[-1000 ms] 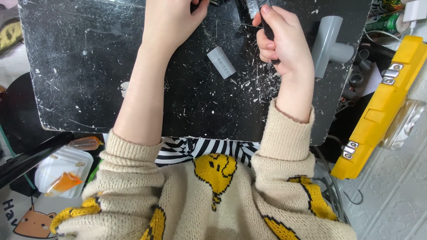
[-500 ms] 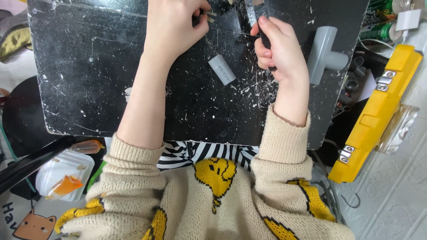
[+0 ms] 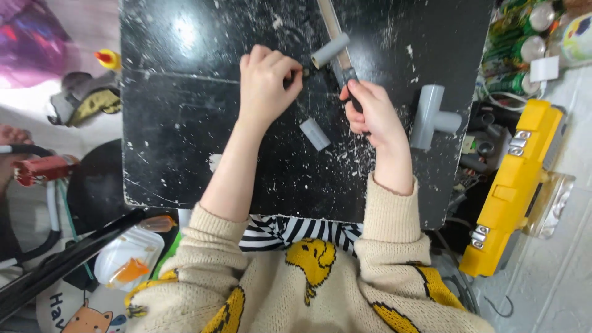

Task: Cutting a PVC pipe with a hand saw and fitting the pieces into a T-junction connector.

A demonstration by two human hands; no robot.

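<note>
L hand point(image 3: 266, 83) fingers point(image 3: 290, 66) curled tight, pinching a small dark part at the end of a grey pipe piece point(image 3: 330, 50), which lies at 1 o'clock of the hand. R hand point(image 3: 375, 117) fingers clenched round a dark tool handle point(image 3: 353, 92); its long blade point(image 3: 330, 21) runs toward 12. Short grey pipe stub point(image 3: 315, 134) lies btwn the hands on the black tabletop point(image 3: 179, 135). Grey T-fitting point(image 3: 431, 117) at 3 o'clock of R hand; yellow case point(image 3: 515, 185) beyond it, off the tabletop.

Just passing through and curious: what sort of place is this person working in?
Probably a small home workshop or hobby corner. A scratched black work board dusted with white shavings holds grey pipe pieces, including a T-fitting, and a yellow tool case sits beside it on the floor.
</note>
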